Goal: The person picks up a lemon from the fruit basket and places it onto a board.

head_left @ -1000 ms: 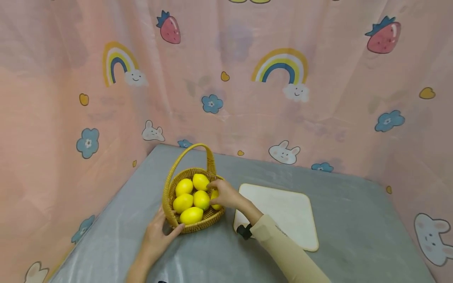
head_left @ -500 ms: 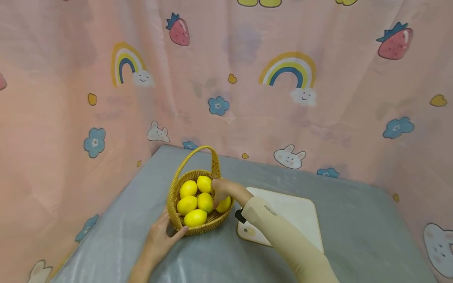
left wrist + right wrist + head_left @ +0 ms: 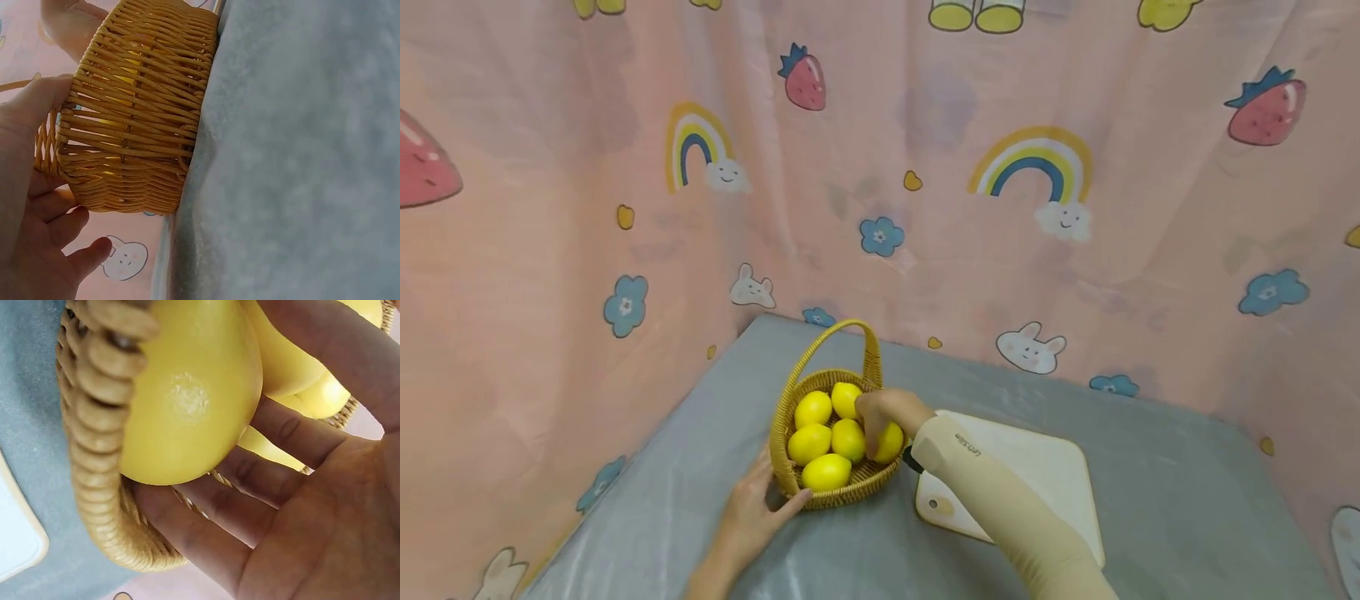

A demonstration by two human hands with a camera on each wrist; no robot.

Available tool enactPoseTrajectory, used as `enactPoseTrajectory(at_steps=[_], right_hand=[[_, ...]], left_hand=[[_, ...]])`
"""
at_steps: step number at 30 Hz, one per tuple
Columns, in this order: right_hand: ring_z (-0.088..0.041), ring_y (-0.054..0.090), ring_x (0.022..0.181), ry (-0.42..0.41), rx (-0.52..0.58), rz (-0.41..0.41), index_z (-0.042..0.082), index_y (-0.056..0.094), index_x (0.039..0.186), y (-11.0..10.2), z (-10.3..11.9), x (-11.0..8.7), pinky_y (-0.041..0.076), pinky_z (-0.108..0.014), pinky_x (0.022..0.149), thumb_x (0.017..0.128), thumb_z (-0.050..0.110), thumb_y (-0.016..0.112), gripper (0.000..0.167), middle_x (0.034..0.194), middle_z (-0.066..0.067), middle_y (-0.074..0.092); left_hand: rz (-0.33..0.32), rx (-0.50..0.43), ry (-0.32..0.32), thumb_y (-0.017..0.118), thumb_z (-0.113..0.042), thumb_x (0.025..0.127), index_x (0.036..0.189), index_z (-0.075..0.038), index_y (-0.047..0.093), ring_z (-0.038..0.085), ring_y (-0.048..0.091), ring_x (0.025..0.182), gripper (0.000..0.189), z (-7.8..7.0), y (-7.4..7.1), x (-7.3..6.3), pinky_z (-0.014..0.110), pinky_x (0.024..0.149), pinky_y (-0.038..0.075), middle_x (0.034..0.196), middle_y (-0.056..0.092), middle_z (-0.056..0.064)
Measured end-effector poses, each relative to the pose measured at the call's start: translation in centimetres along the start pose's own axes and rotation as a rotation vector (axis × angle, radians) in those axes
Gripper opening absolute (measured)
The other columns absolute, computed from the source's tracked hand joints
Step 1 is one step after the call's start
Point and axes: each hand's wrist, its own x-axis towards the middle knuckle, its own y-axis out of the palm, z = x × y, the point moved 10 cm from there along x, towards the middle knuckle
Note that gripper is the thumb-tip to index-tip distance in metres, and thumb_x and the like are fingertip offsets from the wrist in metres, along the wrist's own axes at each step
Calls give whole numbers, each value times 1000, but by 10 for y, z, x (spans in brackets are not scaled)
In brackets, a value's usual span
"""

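A yellow wicker basket [image 3: 784, 408] with a tall arched handle stands on the grey-covered table and holds several lemons [image 3: 827, 472]. At its near left side my left hand [image 3: 751, 512] grips the rim, the thumb over the edge and the fingers on the outside. My right hand [image 3: 887, 408] reaches down inside the basket's right side. In the right wrist view its fingers, spread and nearly straight, lie along a lemon [image 3: 194, 394] that rests against the woven rim [image 3: 103, 456]. The fingertips are hidden behind that lemon.
A white cutting board [image 3: 1037, 467] with a hole near one corner lies right of the basket, partly under my right forearm. A pink printed curtain [image 3: 820, 183] hangs around the table's back and sides.
My right hand has moved from above the right-hand lemon to lower inside the basket, the wrist now bent. The left hand keeps its grip. The head view has shifted slightly.
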Motion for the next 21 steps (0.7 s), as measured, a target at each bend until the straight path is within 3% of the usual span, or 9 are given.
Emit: enactPoseTrajectory(at_steps=[4,7,11,15,17,21], right_hand=[[-34,50,101,72,10,18,22,61,101,21,-31,49,53,-46,75,61,24,94,52,108,-3,58],[-37,49,106,107,68,32,24,61,106,28,-43,64,53,-50,78,56,22,96,61,116,-6,56],[-34,50,104,93,27,44,23,62,106,23,-37,54,53,-46,78,55,29,96,61,113,-5,57],[-26,54,102,61,-63,27,22,62,105,13,-13,16,53,-43,83,62,35,95,56,110,0,60],[-21,55,101,47,-70,16,19,62,105,8,0,-5,51,-42,88,67,31,93,51,110,0,61],[-16,52,86,-37,-82,9,16,64,98,3,14,-20,51,-35,77,74,23,87,34,97,2,61]], left_hand=[[18,-2,1,82,-33,84,146,-2,49,33,32,144,76,-2,4,-1,50,114,31,158,32,13],[13,-12,5,83,-30,83,144,-1,51,33,30,145,75,-3,5,-1,51,114,30,157,32,13],[4,-17,2,83,-31,83,145,0,49,35,31,144,77,-3,5,1,53,113,30,157,31,15],[-8,-12,5,83,-32,83,145,2,48,39,33,142,78,-2,4,1,53,112,30,156,31,18],[-14,-11,5,83,-30,83,144,2,49,39,34,142,77,-1,2,0,52,112,30,156,32,18],[-12,-10,-14,83,-29,83,146,2,47,38,34,142,79,2,1,0,51,112,30,156,32,18]])
